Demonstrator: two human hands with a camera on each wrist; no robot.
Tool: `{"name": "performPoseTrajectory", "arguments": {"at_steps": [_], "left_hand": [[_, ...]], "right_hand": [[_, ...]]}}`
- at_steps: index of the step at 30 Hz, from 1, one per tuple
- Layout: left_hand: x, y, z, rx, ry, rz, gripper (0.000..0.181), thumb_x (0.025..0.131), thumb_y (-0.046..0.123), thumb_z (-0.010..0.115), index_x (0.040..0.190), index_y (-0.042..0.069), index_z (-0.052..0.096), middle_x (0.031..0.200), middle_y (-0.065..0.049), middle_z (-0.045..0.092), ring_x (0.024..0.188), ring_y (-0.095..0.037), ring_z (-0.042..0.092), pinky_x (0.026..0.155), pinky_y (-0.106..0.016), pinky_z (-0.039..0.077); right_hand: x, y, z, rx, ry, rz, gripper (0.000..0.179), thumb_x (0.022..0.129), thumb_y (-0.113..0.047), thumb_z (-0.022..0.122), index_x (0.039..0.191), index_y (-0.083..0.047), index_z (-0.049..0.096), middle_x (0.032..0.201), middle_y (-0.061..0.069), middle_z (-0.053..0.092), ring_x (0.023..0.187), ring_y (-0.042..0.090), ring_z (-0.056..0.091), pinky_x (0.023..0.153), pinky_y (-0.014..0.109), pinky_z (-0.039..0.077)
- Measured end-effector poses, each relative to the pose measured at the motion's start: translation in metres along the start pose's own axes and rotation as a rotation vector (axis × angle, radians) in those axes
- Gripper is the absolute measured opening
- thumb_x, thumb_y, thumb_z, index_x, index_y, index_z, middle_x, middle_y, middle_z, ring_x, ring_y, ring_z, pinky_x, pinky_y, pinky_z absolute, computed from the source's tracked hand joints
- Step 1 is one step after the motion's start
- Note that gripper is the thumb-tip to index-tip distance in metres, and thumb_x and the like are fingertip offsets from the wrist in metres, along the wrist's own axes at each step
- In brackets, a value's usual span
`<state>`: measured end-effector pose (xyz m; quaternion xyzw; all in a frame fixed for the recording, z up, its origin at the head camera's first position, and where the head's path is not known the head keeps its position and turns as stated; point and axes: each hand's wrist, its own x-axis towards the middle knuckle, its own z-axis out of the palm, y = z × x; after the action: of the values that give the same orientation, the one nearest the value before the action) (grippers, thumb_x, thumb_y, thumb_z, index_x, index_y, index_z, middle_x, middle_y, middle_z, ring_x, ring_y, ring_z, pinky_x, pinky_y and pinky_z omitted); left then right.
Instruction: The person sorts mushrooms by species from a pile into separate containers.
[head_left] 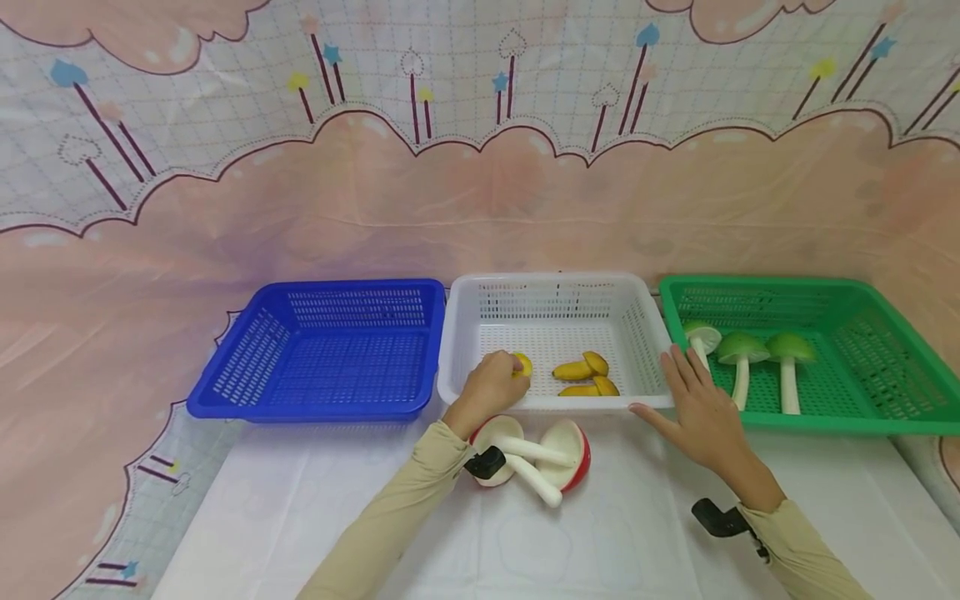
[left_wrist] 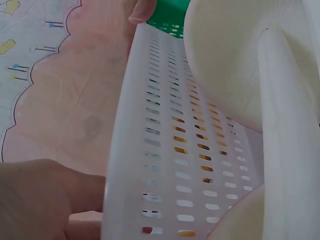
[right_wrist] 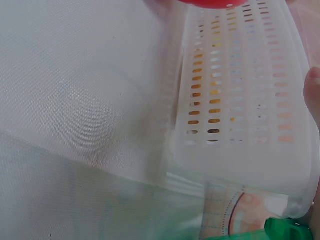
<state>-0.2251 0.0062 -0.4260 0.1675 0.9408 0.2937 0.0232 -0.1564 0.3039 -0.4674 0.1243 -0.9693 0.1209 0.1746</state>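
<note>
My left hand reaches over the front rim of the white basket and grips a yellow toy mushroom, mostly covered by the fingers. Two more yellow mushrooms lie to its right in that basket. Fingers spread, my right hand rests at the white basket's front right corner, beside the green basket. Under my left wrist, two red-capped mushrooms with white stems lie on the table against each other, undersides showing. One large white stem fills the right of the left wrist view.
A blue basket with nothing in it stands on the left. Three green-capped mushrooms lie in the green basket on the right. The baskets stand in a row on a white-covered table, against a patterned cloth backdrop.
</note>
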Motion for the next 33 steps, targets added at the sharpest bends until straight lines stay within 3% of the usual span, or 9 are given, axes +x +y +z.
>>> {"name": "performPoseTrajectory", "arguments": {"at_steps": [3,5,6,14,21,27,33], "left_hand": [[-0.003,0.002,-0.002,0.0,-0.005,0.003,0.016,0.081,0.015,0.063,0.086,0.002,0.07,0.09,-0.008,0.067,0.087,-0.023,0.062,0.066,-0.037,0.051],[-0.006,0.002,-0.003,0.0,-0.001,0.016,0.027,0.082,0.016,0.063,0.102,0.0,0.071,0.11,-0.013,0.067,0.105,-0.028,0.06,0.081,-0.043,0.051],[-0.007,0.002,-0.004,-0.012,-0.005,0.024,0.027,0.083,0.016,0.063,0.104,0.0,0.07,0.111,-0.013,0.066,0.106,-0.029,0.06,0.083,-0.044,0.051],[-0.018,0.005,-0.008,-0.122,-0.012,0.175,0.022,0.083,0.01,0.065,0.103,0.002,0.071,0.11,-0.012,0.065,0.101,-0.03,0.062,0.082,-0.036,0.052],[-0.029,0.009,-0.013,-0.203,-0.081,0.274,0.023,0.085,0.007,0.066,0.108,0.004,0.069,0.111,-0.009,0.066,0.1,-0.025,0.062,0.08,-0.029,0.053],[-0.039,0.014,-0.018,-0.233,-0.06,0.323,0.022,0.084,0.006,0.066,0.106,0.004,0.069,0.108,-0.008,0.066,0.102,-0.025,0.061,0.08,-0.033,0.055],[-0.05,0.017,-0.023,-0.197,-0.081,0.342,0.022,0.085,0.01,0.067,0.107,0.008,0.069,0.109,-0.004,0.066,0.102,-0.022,0.059,0.08,-0.03,0.054]], "right_hand": [[-0.001,0.0,0.001,0.002,-0.001,0.001,0.093,0.083,-0.058,0.059,0.144,0.006,0.03,0.151,0.024,0.025,0.14,0.04,0.018,0.08,0.061,0.044],[-0.001,0.0,0.001,0.0,0.001,-0.001,0.093,0.083,-0.058,0.059,0.144,0.006,0.03,0.151,0.024,0.025,0.139,0.04,0.019,0.078,0.06,0.045],[-0.001,0.0,0.002,-0.001,0.001,-0.002,0.093,0.083,-0.058,0.059,0.144,0.006,0.03,0.151,0.023,0.025,0.139,0.04,0.019,0.077,0.059,0.046],[-0.002,0.0,0.004,-0.01,0.008,0.001,0.093,0.083,-0.059,0.059,0.144,0.006,0.03,0.15,0.024,0.025,0.14,0.04,0.018,0.076,0.057,0.047],[-0.003,0.0,0.005,-0.011,0.015,-0.003,0.093,0.083,-0.058,0.059,0.144,0.006,0.03,0.15,0.024,0.026,0.14,0.04,0.018,0.077,0.058,0.047],[-0.003,0.0,0.005,-0.014,0.01,-0.003,0.093,0.084,-0.059,0.058,0.145,0.006,0.029,0.151,0.024,0.025,0.14,0.039,0.016,0.078,0.06,0.045],[-0.004,-0.001,0.005,-0.018,0.017,0.0,0.094,0.084,-0.059,0.058,0.145,0.006,0.029,0.15,0.024,0.025,0.14,0.04,0.017,0.077,0.059,0.046]]}}
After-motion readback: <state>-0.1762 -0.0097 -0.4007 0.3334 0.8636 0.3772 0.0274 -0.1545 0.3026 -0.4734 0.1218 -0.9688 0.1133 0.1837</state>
